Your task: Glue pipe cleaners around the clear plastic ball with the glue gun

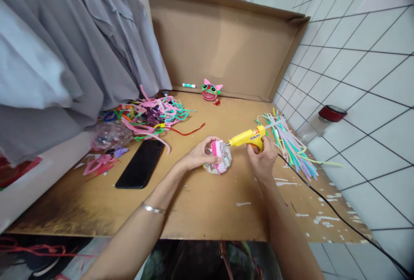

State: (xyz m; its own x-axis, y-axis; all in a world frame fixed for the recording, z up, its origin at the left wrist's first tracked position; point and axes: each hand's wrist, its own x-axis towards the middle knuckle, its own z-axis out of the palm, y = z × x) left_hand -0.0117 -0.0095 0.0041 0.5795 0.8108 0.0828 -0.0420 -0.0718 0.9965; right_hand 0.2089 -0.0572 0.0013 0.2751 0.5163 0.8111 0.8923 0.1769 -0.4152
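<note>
My left hand (204, 154) grips a small round clear plastic piece (227, 154) with pink and white strips wrapped across it, just above the tabletop. In my right hand (262, 159) is a yellow hot glue gun (247, 137), a translucent glue stick poking from its back end. The nozzle points left at the upper edge of the clear piece; whether it touches cannot be made out. My left fingers hide part of the piece.
Pipe cleaners lie in a tangled pile (155, 114) at left and a straight bundle (293, 146) at right. A black phone (140, 164), an animal-faced craft (210, 90), a marker (189, 86) and a red-lidded jar (323, 120) are around. The glue gun's black cord (323, 198) trails right.
</note>
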